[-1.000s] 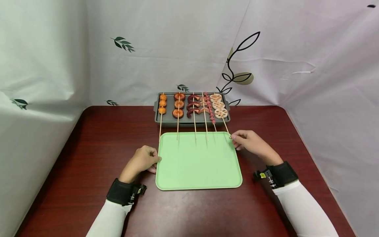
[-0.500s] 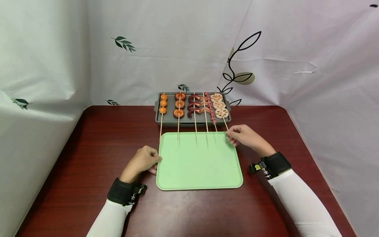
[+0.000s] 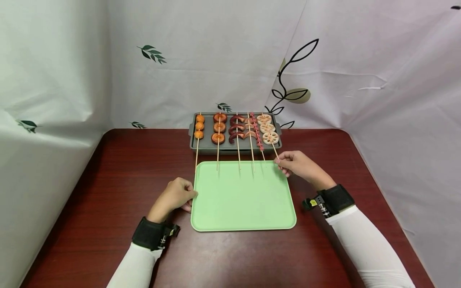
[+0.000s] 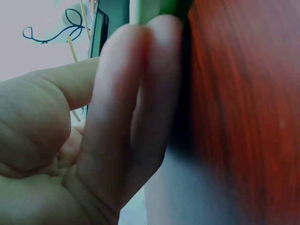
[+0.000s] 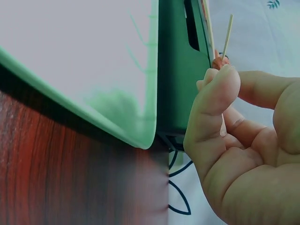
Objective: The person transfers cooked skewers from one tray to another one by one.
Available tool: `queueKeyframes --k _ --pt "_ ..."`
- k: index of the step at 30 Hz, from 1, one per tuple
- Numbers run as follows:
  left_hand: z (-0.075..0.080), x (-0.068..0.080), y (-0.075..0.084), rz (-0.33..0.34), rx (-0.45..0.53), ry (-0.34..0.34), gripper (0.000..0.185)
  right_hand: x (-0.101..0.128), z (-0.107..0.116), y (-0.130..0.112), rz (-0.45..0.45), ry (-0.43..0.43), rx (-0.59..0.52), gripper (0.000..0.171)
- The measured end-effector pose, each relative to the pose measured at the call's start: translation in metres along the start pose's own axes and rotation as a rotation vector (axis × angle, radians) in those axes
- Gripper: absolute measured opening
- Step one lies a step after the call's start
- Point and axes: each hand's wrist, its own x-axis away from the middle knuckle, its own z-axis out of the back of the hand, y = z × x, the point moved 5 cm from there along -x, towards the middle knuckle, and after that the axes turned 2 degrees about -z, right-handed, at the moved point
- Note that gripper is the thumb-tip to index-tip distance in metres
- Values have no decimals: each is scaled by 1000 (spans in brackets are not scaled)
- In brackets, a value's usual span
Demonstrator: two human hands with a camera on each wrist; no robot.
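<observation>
Left hand (image 3: 175, 196) lay on the brown table (image 3: 108, 192), just left of the green tray (image 3: 243, 208). Fingers curled loosely, touching the tray's left edge, gripping nothing. In the left wrist view (image 4: 70, 140), fingertips (image 4: 159, 37) pressed close against that same green edge.

Green tray sat flat in the middle of the table, nothing on its floor. Only the bare stick ends of the skewers reached over its far edge.

Just behind the green tray sat the gray tray (image 3: 205, 145) with six skewers side by side. Counted from the left: orange balls (image 3: 198, 127), brown rings (image 3: 219, 128), dark curved pieces (image 3: 235, 129), pale curved pieces (image 3: 249, 128), small pink bits (image 3: 257, 132), and the lotus root skewer (image 3: 267, 129), farthest right. Lotus root slices were still on the gray tray.

Right hand (image 3: 299, 165) was at the far right corner of the green tray. Thumb and first finger pinched the bare end of the lotus root skewer's stick. Other fingers tucked under. In the right wrist view, right hand (image 5: 243, 140) clearly pinched the thin stick (image 5: 227, 35), which poked up above the fingertips, right beside the green tray's corner (image 5: 145, 136).

White curtain (image 3: 216, 60) with leaf drawings hung behind the gray tray.
</observation>
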Motion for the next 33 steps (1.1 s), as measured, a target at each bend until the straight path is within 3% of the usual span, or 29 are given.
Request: queueKeyframes --k 13,27,33 --pt "-1 0 1 17 -23 2 37 -2 1 -5 -59 -10 -101 37" --pt "-1 0 0 14 -8 10 36 -5 0 3 -73 -138 -337 27" --pt "0 0 0 7 -10 6 37 -6 0 7 -82 -140 -316 31"
